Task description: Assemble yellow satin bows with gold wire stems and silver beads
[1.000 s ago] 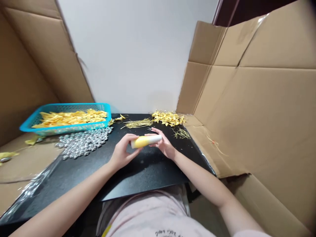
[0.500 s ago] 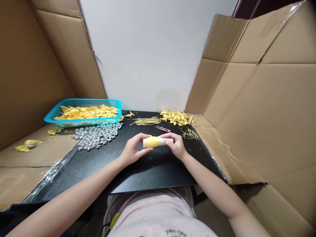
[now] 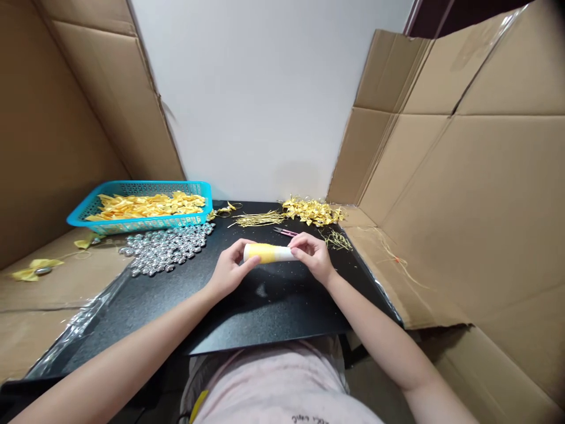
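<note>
A white spool wound with yellow thread (image 3: 267, 253) lies sideways between my hands, just above the black table. My left hand (image 3: 232, 267) is closed round its left end, thumb in front. My right hand (image 3: 312, 257) pinches at the narrow white right end; whether a thread end is between those fingertips is too small to tell. Just behind my right hand lies a pair of pink-handled thread snips (image 3: 286, 232). Thin gold ties (image 3: 258, 219) are spread beyond the spool.
At the back left stands a turquoise basket (image 3: 141, 225) of yellow bows, with many silver beads (image 3: 165, 250) in front. Finished-looking gold bows (image 3: 311, 210) are heaped at the back right, near tangled gold clippings (image 3: 338, 239). Cardboard walls (image 3: 485, 194) flank the black table (image 3: 260, 324).
The spool has shifted a little left, baring more of its white right end. My left thumb now rests on its front, and my right fingers have drawn to its tip.
</note>
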`<state>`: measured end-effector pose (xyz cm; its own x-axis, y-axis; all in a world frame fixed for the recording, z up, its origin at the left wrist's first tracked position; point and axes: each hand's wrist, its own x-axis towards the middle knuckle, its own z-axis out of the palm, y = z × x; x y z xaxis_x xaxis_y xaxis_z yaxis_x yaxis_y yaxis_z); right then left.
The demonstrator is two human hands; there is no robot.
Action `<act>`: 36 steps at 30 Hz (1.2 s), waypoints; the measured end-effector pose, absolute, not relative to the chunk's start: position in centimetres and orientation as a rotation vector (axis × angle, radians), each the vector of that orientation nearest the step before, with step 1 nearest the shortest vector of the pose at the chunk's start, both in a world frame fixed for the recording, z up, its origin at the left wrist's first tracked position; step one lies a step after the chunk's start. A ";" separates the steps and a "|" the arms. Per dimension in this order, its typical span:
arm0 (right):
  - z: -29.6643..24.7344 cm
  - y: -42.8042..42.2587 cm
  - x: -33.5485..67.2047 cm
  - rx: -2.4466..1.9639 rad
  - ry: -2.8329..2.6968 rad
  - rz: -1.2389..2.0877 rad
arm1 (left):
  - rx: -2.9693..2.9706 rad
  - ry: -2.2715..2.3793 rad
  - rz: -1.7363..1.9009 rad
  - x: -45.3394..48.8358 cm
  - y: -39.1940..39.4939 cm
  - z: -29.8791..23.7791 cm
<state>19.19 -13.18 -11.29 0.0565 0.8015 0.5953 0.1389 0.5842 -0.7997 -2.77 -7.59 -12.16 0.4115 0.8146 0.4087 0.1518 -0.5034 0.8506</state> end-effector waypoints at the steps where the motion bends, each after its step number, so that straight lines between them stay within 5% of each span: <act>1: -11.3 -13.2 19.3 -0.839 -1.478 0.581 | 1.882 0.836 1.122 -2.7 -7.5 -12.1; 10: -11.0 -13.5 19.3 -0.913 -1.807 0.233 | 1.707 0.833 1.095 -2.5 -7.2 -11.9; 20: -11.8 -13.2 18.9 -0.912 -1.635 0.330 | 1.566 0.780 1.004 -2.4 -6.4 -12.8; 30: -12.1 -13.4 18.4 -1.038 -1.708 0.761 | 1.478 0.803 0.958 -2.4 -6.0 -13.3; 36: -11.9 -13.2 18.8 -0.998 -1.615 0.322 | 1.437 0.829 1.001 -2.4 -5.9 -13.2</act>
<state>18.78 -13.24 -11.88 0.0141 0.7428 0.6693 0.4290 0.6002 -0.6751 -2.36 -5.95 -13.20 0.3889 0.9133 0.1209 -0.0512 -0.1097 0.9927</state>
